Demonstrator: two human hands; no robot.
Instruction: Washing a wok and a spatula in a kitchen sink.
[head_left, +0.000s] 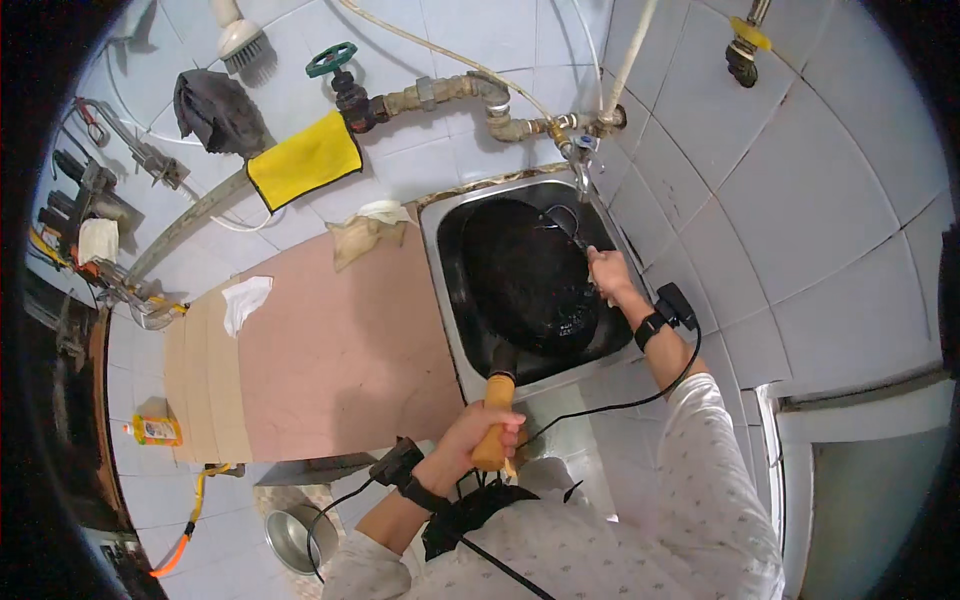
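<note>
A large black wok lies tilted in the stainless steel sink, its dark inside wet and shiny. My left hand is wrapped around the wok's wooden handle, which extends over the sink's front edge. On the far side of the wok, a thin loop shows near the rim. My right hand is at the wok's right rim with curled fingers. Something thin and dark shows by its fingertips, too small to identify. A metal faucet stands above the sink's back right corner.
Left of the sink is a pinkish board-covered counter with a white cloth and a tan cloth. A yellow cloth hangs on the wall pipe. An orange-yellow bottle and a metal pot are at left. Cables trail from both wrists.
</note>
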